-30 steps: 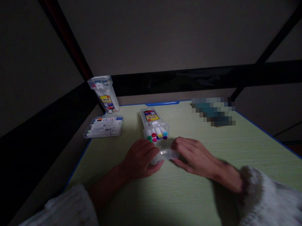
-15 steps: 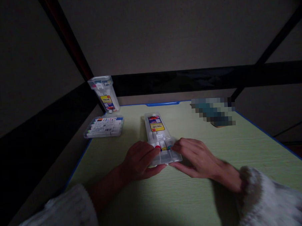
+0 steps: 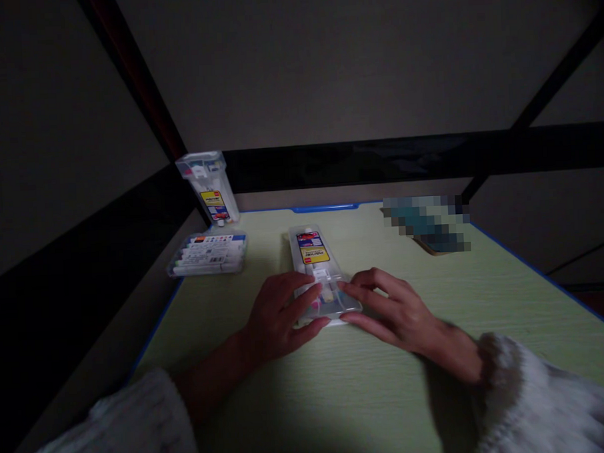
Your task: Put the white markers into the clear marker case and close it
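A clear plastic marker case (image 3: 310, 249) with a yellow and dark label lies on the table, its lid end towards me. My left hand (image 3: 280, 314) holds the left side of its clear lid (image 3: 330, 304), fingers on top and thumb at the near edge. On the other side my right hand (image 3: 398, 309) grips the lid likewise, fingertips on top and thumb at the front. The lid sits over the marker ends, which show faintly as coloured spots through the plastic.
A second, similar marker case (image 3: 213, 190) stands upright at the back left corner. In front of it lies a flat clear box of markers (image 3: 208, 254). A blurred-out flat object (image 3: 425, 224) rests at the back right. The pale green table (image 3: 349, 398) has a blue edge; walls rise behind it.
The lid has come down over the coloured marker ends, which showed brightly in a gap before. My fingers have shifted on top of the lid, and the case's body has stayed put.
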Demonstrator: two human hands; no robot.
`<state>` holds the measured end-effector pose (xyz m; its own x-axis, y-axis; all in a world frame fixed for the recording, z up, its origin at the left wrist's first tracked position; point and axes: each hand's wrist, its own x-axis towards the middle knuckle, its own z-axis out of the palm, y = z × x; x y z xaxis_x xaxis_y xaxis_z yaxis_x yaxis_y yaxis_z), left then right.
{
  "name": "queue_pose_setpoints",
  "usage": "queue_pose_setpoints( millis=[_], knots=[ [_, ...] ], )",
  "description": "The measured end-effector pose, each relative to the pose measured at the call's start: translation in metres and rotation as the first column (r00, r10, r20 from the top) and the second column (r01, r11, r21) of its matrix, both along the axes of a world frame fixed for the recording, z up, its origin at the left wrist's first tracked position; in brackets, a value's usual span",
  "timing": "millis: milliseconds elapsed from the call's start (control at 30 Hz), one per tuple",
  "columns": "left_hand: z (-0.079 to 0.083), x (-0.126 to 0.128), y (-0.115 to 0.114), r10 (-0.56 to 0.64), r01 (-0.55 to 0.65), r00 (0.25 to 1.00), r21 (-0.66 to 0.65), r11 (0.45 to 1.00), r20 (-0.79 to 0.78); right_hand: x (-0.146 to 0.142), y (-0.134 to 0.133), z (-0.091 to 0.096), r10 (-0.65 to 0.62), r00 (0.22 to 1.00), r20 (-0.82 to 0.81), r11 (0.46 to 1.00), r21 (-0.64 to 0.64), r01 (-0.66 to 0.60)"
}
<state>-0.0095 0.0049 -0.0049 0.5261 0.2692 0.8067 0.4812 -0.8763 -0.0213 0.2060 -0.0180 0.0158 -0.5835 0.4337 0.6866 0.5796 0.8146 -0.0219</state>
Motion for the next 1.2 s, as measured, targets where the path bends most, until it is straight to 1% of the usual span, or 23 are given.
queue_pose_setpoints(
  millis=[167,267,367,467,633,800,967,1067,1200],
  knots=[
    [0.0,-0.0001,0.0008,-0.017,0.018,1.0,-0.03,0.999,0.011,0.0011,0.0001,-0.0015,0.021,0.998,-0.062,1.0,-0.016,-0.022],
    [0.0015,-0.0004,0.0006,-0.029,0.03,0.999,-0.036,0.999,0.014,0.0005,0.0004,0.0002,0.022,0.996,-0.082,1.0,0.006,-0.022],
    [0.0027,-0.0003,0.0004,-0.04,0.041,0.999,-0.038,0.998,0.018,-0.001,0.0001,0.0028,-0.002,0.996,-0.085,1.0,0.027,0.004],
    [0.003,-0.0001,0.0003,-0.039,0.04,0.999,-0.052,0.998,0.022,-0.0023,-0.0013,0.0035,-0.019,0.994,-0.104,1.0,-0.002,0.019],
    [0.0039,0.0006,0.0,-0.028,0.029,0.999,-0.064,0.998,0.018,-0.0035,-0.0027,0.0013,-0.01,0.99,-0.138,0.998,-0.065,0.001],
    [0.0037,0.0008,-0.0006,0.015,-0.015,1.0,-0.095,0.995,-0.001,-0.0047,-0.0007,-0.0003,-0.003,0.996,-0.087,0.997,-0.079,-0.004],
    [0.0023,0.0012,0.0003,0.064,-0.065,0.998,-0.137,0.988,-0.008,-0.0055,0.0015,-0.0019,-0.029,0.999,-0.036,0.99,-0.141,0.023],
    [0.0015,0.0012,0.0006,0.065,-0.067,0.998,-0.163,0.984,-0.017,-0.0061,0.0018,-0.0028,-0.041,0.999,-0.027,0.984,-0.177,0.036],
    [0.0006,0.0013,0.0007,0.06,-0.06,0.998,-0.18,0.982,-0.009,-0.0072,0.0016,-0.003,-0.029,0.999,-0.016,0.983,-0.182,0.025]
  ],
)
